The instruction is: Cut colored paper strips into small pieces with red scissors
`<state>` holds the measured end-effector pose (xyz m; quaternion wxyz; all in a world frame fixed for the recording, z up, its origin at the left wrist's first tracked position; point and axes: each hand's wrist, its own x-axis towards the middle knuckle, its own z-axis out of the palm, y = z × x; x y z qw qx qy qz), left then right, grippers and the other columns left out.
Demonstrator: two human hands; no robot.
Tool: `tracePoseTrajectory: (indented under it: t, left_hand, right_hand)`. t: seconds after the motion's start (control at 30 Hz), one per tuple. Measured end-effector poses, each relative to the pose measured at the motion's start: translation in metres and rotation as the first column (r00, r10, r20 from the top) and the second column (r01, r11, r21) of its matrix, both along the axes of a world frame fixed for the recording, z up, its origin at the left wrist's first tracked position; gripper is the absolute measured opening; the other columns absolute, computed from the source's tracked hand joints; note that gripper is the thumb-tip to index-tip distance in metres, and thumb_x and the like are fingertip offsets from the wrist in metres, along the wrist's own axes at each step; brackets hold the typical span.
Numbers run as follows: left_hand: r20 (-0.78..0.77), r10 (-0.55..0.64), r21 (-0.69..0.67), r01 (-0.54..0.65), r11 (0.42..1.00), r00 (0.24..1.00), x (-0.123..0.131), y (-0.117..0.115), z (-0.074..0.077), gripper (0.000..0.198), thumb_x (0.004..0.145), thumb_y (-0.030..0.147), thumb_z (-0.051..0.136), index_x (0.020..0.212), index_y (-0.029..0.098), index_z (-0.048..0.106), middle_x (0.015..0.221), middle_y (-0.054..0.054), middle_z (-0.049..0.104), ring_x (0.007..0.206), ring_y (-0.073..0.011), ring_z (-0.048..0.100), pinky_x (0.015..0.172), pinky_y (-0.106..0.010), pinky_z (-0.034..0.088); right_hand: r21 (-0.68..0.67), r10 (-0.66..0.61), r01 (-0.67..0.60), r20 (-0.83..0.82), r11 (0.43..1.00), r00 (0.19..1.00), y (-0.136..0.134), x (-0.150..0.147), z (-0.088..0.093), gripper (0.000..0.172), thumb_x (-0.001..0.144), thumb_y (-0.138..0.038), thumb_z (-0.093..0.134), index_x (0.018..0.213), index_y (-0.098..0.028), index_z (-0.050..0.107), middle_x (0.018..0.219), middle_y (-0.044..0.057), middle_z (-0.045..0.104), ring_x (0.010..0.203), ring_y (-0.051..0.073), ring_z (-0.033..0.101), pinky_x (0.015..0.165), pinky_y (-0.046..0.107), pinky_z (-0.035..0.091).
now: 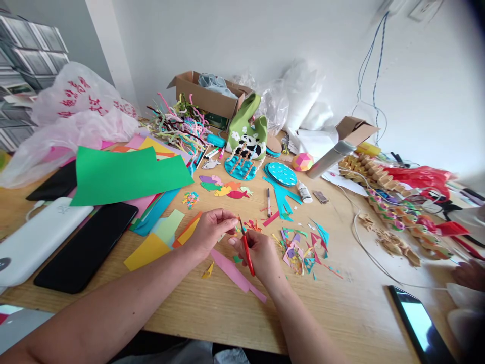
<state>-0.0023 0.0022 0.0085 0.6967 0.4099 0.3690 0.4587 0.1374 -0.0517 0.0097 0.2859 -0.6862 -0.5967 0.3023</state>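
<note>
In my right hand [261, 253] is a pair of scissors [247, 250] with red handles, its tip pointing up and away from me. My left hand [214, 230] is closed in a pinch right beside the scissors' tip; what its fingers hold is too small to make out. Below the hands lies a pink paper strip [231, 273], with a yellow paper scrap [207, 270] near it. Small red-orange paper bits [253, 225] lie just behind my right hand. Farther back are several colourful paper fish [227, 190] and a little pile of tiny cut pieces [191, 200].
Mixed paper offcuts [303, 247] spread to the right, near a pen [269, 202] and a glue bottle [303, 192]. Green paper [129, 177], a power bank [41, 237] and a black phone [87, 247] lie left. Another phone [420, 323] and a person's hand [470, 275] are at right.
</note>
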Motion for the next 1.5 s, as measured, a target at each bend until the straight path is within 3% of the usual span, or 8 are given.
tracePoseTrajectory:
  t: [0.37,0.53,0.7,1.5]
  left_hand:
    - [-0.088,-0.004,0.062,0.010,0.998,0.996,-0.0029,0.0038,0.0026,0.011,0.065,0.026,0.067,0.065,0.016,0.065,0.059,-0.001,0.062,0.059,-0.0122,0.057,0.059,-0.024,0.043]
    - [-0.031,-0.026,0.002,0.026,1.000,0.999,-0.0017,0.0015,0.0033,0.013,0.064,0.027,0.070,0.065,0.015,0.066,0.059,0.000,0.062,0.058,-0.0116,0.057,0.058,-0.024,0.043]
    - [0.089,-0.057,-0.072,0.064,0.995,0.994,0.0005,-0.0011,0.0004,0.015,0.062,0.026,0.074,0.066,0.013,0.066,0.061,-0.001,0.064,0.059,-0.0110,0.057,0.060,-0.024,0.045]
    - [0.097,-0.020,-0.105,0.031,0.994,0.995,0.0014,-0.0030,0.0001,0.016,0.060,0.026,0.076,0.064,0.013,0.067,0.060,-0.002,0.064,0.059,-0.0117,0.058,0.060,-0.025,0.045]
  right_hand:
    - [-0.054,0.030,-0.034,-0.072,0.998,0.997,-0.0007,0.0005,0.0000,0.047,0.074,-0.060,0.064,0.057,-0.018,0.051,0.047,0.001,0.056,0.039,0.012,0.050,0.037,0.021,0.032]
    - [-0.140,0.045,-0.084,-0.262,0.987,0.964,-0.0007,-0.0003,0.0041,0.047,0.075,-0.060,0.065,0.061,-0.018,0.049,0.047,0.000,0.056,0.037,0.013,0.053,0.036,0.020,0.032]
    - [-0.101,0.130,-0.191,-0.429,0.976,0.894,-0.0011,0.0022,0.0000,0.043,0.081,-0.057,0.060,0.066,-0.017,0.051,0.051,0.000,0.059,0.039,0.012,0.054,0.038,0.019,0.037]
    - [-0.104,0.116,-0.174,-0.417,0.979,0.901,-0.0019,-0.0006,0.0012,0.045,0.079,-0.058,0.061,0.065,-0.017,0.051,0.048,-0.001,0.058,0.037,0.011,0.052,0.036,0.019,0.035]
